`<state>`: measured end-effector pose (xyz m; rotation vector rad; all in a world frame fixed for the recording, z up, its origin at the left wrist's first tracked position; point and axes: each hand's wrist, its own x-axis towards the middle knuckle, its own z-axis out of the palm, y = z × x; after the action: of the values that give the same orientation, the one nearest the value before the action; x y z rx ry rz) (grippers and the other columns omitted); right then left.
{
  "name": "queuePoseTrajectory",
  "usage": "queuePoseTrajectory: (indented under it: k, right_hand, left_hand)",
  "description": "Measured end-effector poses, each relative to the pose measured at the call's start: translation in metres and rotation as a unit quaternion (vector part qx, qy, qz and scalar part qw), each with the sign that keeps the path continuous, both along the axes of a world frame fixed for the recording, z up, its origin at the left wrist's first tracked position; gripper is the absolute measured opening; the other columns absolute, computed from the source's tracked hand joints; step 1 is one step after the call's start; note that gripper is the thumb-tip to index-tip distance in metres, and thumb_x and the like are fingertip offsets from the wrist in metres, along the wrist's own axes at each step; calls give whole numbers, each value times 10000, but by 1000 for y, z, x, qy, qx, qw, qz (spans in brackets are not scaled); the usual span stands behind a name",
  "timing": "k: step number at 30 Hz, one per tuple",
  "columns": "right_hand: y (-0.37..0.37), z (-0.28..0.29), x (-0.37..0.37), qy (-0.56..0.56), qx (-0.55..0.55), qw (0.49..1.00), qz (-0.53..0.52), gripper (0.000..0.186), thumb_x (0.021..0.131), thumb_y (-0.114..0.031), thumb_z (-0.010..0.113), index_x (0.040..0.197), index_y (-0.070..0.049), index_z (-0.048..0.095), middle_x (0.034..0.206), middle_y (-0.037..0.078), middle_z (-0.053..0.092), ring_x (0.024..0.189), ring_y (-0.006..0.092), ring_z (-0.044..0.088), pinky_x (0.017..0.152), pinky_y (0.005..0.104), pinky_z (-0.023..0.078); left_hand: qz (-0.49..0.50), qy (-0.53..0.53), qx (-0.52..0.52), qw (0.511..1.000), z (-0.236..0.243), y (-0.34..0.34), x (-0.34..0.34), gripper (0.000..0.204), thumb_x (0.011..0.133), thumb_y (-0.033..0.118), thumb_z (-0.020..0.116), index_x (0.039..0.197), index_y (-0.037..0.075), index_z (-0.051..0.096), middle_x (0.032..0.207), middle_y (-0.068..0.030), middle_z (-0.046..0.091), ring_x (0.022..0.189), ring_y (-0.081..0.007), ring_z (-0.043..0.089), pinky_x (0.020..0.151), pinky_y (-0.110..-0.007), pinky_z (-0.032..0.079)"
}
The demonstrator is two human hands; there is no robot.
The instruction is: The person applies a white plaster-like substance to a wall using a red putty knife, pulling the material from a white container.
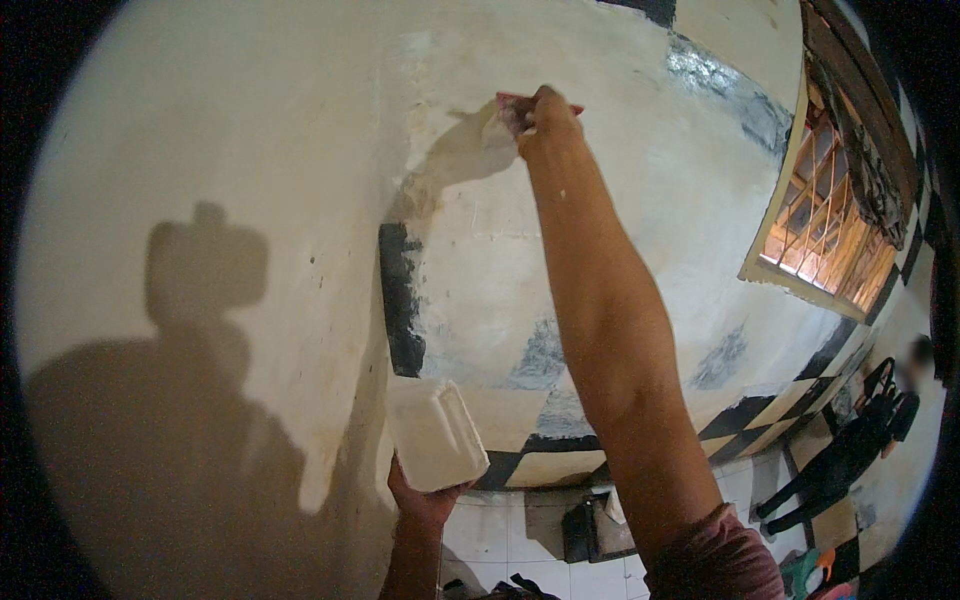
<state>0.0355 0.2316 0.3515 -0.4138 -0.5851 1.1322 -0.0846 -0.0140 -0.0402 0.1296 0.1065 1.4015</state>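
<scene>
My right arm reaches up across the wall [480, 290]. At its end my right hand [547, 118] is closed around a flat reddish spreader [507, 104], held against or very near the wall; the exact contact is hidden. Low near the corner, my left hand [424, 499] grips a white, oblong plastic tub [432, 440] from beneath, tilted. Its inner side looks pale, and I cannot tell how much it holds. Whitish filler covers much of the wall's black-and-cream check pattern, with grey patches [540, 355] showing through and one black square [402, 300] by the corner.
A plain side wall [200, 130] meets this one at the left and carries my shadow. On the right is a barred window [825, 215]. A person in dark clothes [850, 450] stands at the lower right. Below, a dark box [580, 530] sits on white floor tiles [480, 530].
</scene>
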Motion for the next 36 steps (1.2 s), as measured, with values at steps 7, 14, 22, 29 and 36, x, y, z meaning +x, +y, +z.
queuePoseTrajectory:
  k: [7, 14, 22, 29, 36]
  right_hand:
    - [-52, -31, 29, -154, 77, 985, -6, 115, 912, -36, 447, 871, 71, 452, 859, 192, 597, 812, 262, 619, 724, 293, 599]
    - [-95, -200, 28, -102, -81, 990, 54, 128, 958, -104, 472, 893, -7, 523, 808, 103, 556, 738, 215, 587, 807, 355, 584]
    - [-22, -208, 10, -11, -110, 993, 41, 60, 890, -2, 531, 855, -14, 484, 801, 88, 532, 726, 215, 604, 711, 345, 617]
    - [-9, -22, -5, 22, 32, 999, -12, 141, 884, 8, 427, 952, 47, 309, 890, 285, 641, 775, 305, 654, 634, 318, 607]
    - [-31, -69, 37, -156, 165, 972, -61, 148, 931, -28, 381, 843, 50, 470, 911, 251, 641, 855, 226, 560, 833, 322, 534]
  left_hand:
    - [30, 25, -14, 999, -7, -4, -8, 616, 924, 555, 407, 1353, 119, 475, 1162, -140, 593, 1010, -373, 620, 645, -560, 546]
    - [16, 14, -9, 1000, -8, -5, -5, 628, 936, 528, 403, 1396, 102, 433, 1267, -160, 553, 1142, -397, 579, 827, -628, 530]
    - [38, 72, -13, 997, -6, -14, -4, 622, 929, 534, 412, 1400, 129, 440, 1325, -166, 528, 1158, -411, 566, 872, -653, 489]
    - [2, 1, 20, 1000, -17, -10, -11, 636, 921, 563, 413, 1394, 140, 456, 1296, -146, 558, 1147, -401, 581, 814, -613, 536]
    - [8, -25, 52, 998, -34, -2, -10, 634, 919, 557, 419, 1400, 145, 451, 1314, -154, 546, 1174, -405, 566, 840, -636, 522]
